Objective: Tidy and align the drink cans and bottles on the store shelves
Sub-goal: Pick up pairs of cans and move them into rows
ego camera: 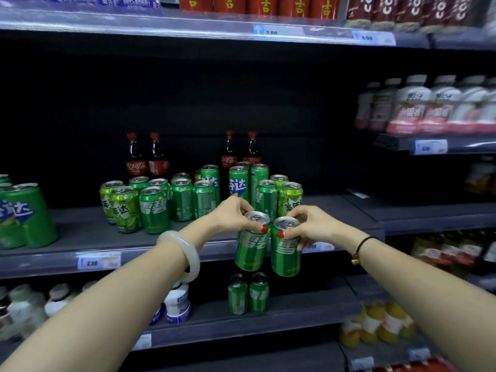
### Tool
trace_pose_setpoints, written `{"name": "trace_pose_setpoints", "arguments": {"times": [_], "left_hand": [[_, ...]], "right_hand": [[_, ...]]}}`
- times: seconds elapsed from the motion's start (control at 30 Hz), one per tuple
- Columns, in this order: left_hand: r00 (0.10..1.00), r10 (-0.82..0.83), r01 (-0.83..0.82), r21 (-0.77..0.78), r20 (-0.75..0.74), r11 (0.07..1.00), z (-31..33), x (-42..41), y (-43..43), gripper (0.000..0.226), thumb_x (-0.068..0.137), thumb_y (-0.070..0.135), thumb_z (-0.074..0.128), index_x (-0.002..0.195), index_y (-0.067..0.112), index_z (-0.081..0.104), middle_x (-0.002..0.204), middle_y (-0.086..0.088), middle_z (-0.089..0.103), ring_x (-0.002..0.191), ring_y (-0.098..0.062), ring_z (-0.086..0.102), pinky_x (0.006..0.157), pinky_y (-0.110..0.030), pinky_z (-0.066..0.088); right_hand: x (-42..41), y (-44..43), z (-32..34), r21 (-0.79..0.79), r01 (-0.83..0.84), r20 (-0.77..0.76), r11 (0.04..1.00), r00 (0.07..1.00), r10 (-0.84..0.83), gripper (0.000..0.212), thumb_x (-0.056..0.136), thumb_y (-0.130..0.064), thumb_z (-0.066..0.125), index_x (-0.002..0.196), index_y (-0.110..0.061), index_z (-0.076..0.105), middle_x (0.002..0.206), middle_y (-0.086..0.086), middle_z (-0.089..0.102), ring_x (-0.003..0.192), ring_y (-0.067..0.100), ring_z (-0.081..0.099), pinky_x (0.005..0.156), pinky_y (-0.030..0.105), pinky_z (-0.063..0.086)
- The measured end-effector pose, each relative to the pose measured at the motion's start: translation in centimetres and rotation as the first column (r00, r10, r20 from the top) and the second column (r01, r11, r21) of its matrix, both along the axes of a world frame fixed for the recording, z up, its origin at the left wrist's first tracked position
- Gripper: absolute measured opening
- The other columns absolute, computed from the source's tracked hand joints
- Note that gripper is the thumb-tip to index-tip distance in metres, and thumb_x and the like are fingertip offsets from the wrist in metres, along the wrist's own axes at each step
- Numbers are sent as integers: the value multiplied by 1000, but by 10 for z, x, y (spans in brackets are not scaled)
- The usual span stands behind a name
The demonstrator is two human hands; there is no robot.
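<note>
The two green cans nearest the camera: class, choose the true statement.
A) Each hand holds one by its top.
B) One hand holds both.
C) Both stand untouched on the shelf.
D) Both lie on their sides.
A: the left hand grips the left can at its rim, the right hand the right can.

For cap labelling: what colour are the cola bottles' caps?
The cola bottle caps are red; the head view shows them best.

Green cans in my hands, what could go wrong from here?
The left grip and right grip pinch only the tops of the left green metal can and right green metal can, tilted before the grey shelf edge; either might slip and fall. Setting them down could topple the crowded green cans.
</note>
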State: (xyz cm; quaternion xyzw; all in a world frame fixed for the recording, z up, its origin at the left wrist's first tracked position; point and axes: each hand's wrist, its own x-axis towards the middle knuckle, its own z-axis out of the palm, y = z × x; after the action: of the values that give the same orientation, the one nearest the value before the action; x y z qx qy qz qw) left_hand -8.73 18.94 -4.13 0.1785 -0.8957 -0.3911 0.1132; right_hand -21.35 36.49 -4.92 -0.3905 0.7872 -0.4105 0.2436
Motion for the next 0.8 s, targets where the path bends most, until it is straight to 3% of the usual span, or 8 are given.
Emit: {"name": "trace_pose_setpoints", "arguments": {"times": [0.07, 0.17, 0.3, 0.37, 0.5, 0.6, 0.8], "left_hand": [[1000, -17, 17, 15, 23, 1000, -8, -6, 10, 36, 65, 25, 84, 90, 3, 70, 69, -4, 60, 67, -17, 55, 62, -32, 44], [996, -33, 33, 1, 82, 999, -22, -18, 26, 36, 67, 26, 82, 92, 4, 68, 67, -3, 58, 60, -17, 50, 47, -25, 40], [984, -58, 57, 15, 168, 998, -43, -40, 44, 36, 71, 26, 80, 95, 5, 65, 88, -14, 66, 71, -19, 57, 55, -29, 45], [972, -60, 63, -8, 226, 998, -55, -52, 52, 39, 74, 29, 78, 99, 6, 61, 95, -14, 66, 75, -19, 58, 51, -27, 47], [963, -29, 34, -14, 269, 999, -80, -74, 68, 35, 75, 25, 77, 97, 8, 56, 87, -10, 60, 71, -20, 55, 52, -28, 45], [960, 7, -15, 27, 280, 1000, -104, -84, 77, 39, 74, 21, 78, 102, 6, 56, 86, -8, 59, 64, -17, 52, 50, -27, 41], [964, 65, -100, 128, 256, 987, -153, -93, 80, 43, 69, 12, 82, 102, 6, 54, 102, -16, 62, 80, -21, 61, 57, -28, 51]], "right_hand": [[-4, 12, -10, 5, -2, 23, 1000, 1000, 1, 36, 74, -15, 78, 101, -8, 55, 83, 9, 71, 46, 17, 64, 42, 23, 46], [-16, 27, -26, 31, -3, 42, 1000, 999, 1, 38, 75, -15, 76, 104, -8, 53, 91, 12, 70, 48, 16, 65, 43, 22, 46], [-41, 42, -47, 102, -33, 62, 994, 998, 27, 34, 78, -15, 74, 100, -11, 48, 94, 16, 69, 51, 16, 66, 45, 22, 49], [-54, 47, -59, 145, -62, 65, 987, 996, 53, 33, 80, -15, 72, 99, -13, 45, 88, 13, 68, 51, 15, 66, 46, 22, 50], [-79, 55, -79, 209, -125, 61, 970, 992, 114, 35, 82, -13, 70, 100, -11, 40, 83, 10, 65, 52, 16, 64, 50, 24, 55], [-92, 58, -95, 216, -148, 70, 965, 988, 135, 38, 80, -11, 72, 102, -10, 41, 92, 15, 64, 56, 21, 63, 53, 28, 55], [-106, 58, -140, 177, -184, 81, 967, 982, 172, 37, 79, -7, 71, 102, -9, 42, 95, 14, 61, 54, 19, 63, 50, 28, 53]]}}
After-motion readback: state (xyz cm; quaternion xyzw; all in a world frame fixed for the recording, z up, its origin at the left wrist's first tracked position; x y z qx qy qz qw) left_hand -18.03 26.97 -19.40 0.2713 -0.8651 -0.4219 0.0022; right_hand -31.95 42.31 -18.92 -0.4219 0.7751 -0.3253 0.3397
